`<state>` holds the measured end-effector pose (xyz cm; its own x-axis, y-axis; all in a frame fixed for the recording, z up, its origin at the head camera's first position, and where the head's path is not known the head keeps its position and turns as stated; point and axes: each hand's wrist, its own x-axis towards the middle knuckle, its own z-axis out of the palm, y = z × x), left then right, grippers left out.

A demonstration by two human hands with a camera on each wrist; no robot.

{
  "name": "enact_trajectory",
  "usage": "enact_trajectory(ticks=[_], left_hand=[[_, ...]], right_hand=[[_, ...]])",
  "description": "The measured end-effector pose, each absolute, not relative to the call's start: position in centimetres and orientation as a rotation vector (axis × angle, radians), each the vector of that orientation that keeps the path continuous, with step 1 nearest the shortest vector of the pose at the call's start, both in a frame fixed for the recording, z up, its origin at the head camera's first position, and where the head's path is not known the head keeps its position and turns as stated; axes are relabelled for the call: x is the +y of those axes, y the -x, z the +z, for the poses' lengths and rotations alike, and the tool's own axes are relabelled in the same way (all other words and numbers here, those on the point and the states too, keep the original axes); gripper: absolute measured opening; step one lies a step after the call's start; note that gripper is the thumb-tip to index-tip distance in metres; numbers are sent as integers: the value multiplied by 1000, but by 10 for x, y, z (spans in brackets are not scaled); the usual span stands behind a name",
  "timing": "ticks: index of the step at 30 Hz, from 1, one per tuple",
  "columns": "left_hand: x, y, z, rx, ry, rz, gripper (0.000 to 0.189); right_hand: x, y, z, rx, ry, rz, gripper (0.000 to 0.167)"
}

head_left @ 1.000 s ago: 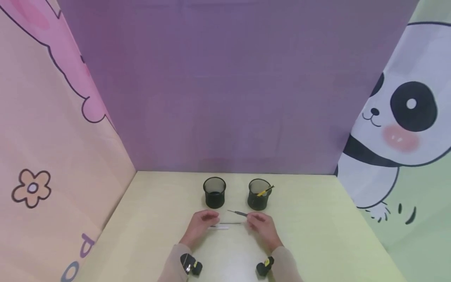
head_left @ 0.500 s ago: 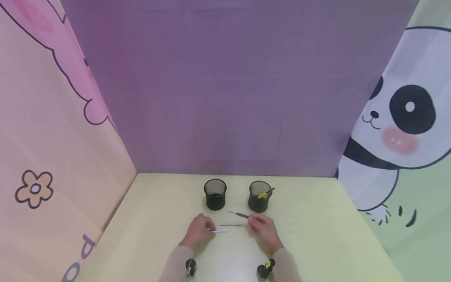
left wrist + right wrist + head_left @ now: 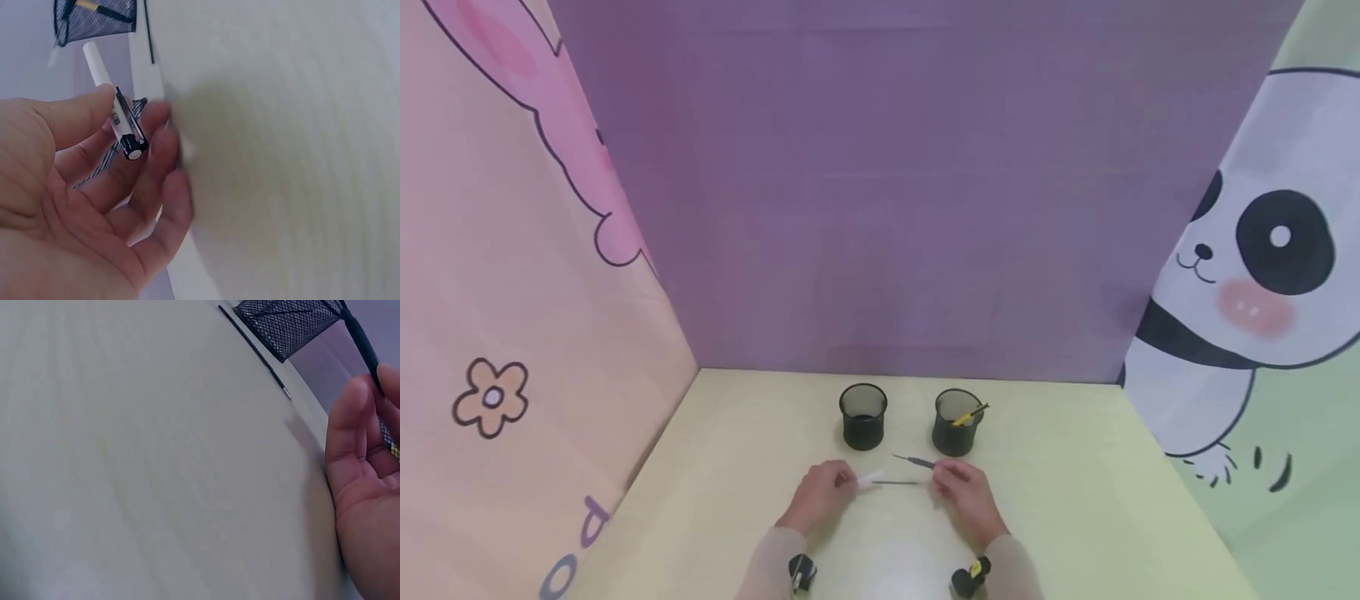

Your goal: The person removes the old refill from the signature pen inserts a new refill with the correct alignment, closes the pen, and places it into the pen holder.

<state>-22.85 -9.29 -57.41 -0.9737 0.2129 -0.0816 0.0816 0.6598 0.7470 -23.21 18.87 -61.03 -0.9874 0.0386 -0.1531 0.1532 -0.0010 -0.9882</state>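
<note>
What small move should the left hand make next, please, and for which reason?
Probably it should lift the white pen toward the left mesh cup. The left hand pinches this pen, that cup stands closer to it than the other cup, and nothing sticks out of its top. The right hand could wait, as it holds a thin dark tool.

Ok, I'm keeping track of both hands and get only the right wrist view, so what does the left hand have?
Observer: The left hand pinches a white tube with a black clip.
Operator: My picture cuts off the dark tool in the right hand. Where does its thin tip point?
Observer: Toward the person's left, in the head view.
Operator: Anything poking out of the right dark holder?
Observer: Yes, a yellow-and-black stick reaches past its rim.
</note>
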Motion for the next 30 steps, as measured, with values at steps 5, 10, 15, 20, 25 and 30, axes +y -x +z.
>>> enact_trajectory(ticks=[5, 10, 15, 20, 25, 30], left_hand=[[-96, 231, -571, 2706, -220, 1248, 7], [-99, 231, -572, 2746, -277, 1336, 7], [-100, 232, -570, 2778, -309, 1400, 7], [-100, 233, -568, 2785, -318, 1419, 8], [-99, 232, -565, 2784, -343, 1445, 9], [-97, 230, -564, 2790, -357, 1436, 9]], right_hand=[[192, 229, -612, 2091, -224, -2240, 24], [195, 224, -607, 2029, -243, -2252, 25], [197, 220, -593, 2145, -242, -2137, 29], [198, 219, -585, 2217, -247, -2065, 31], [198, 221, -584, 2206, -232, -2086, 32], [195, 220, -582, 2220, -240, -2071, 30]])
